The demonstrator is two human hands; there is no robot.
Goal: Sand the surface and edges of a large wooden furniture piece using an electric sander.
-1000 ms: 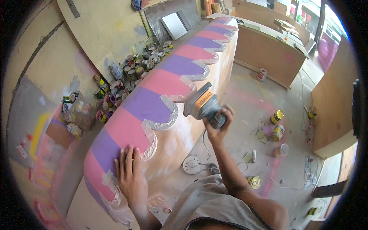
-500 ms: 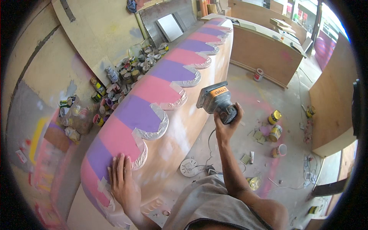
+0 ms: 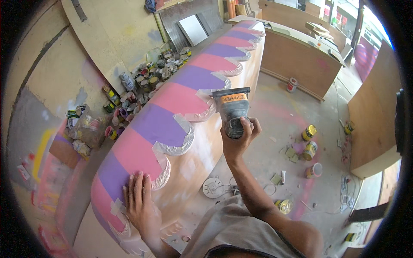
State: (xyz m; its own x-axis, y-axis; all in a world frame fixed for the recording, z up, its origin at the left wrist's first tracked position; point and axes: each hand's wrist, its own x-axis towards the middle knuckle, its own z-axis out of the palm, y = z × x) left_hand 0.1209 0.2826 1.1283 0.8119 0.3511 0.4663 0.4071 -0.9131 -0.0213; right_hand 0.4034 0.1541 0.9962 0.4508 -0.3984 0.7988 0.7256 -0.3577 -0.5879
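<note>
A long rounded panel (image 3: 167, 129), painted in pink and purple stripes, runs from the lower left to the far middle. Along its right side a scalloped edge carries silvery masking tape (image 3: 177, 148), with a pale tan face below. On the near end of the stripes, beside the tape, my left hand (image 3: 142, 207) rests flat with its fingers stretched out. My right hand (image 3: 241, 135) grips a dark electric sander (image 3: 234, 112) with an orange label. The sander is raised at the scalloped edge; whether it touches the panel I cannot tell.
Many paint cans (image 3: 150, 79) crowd the wall at left. More cans (image 3: 309, 150) stand on the floor at right. A white cable reel (image 3: 212, 188) lies near my body. Wooden counters (image 3: 297, 60) stand at the far side, a curved wooden panel (image 3: 373, 112) at right.
My right hand has moved left with the sander, bringing it closer to the panel's scalloped edge and turning it more upright. My left hand stays on the stripes.
</note>
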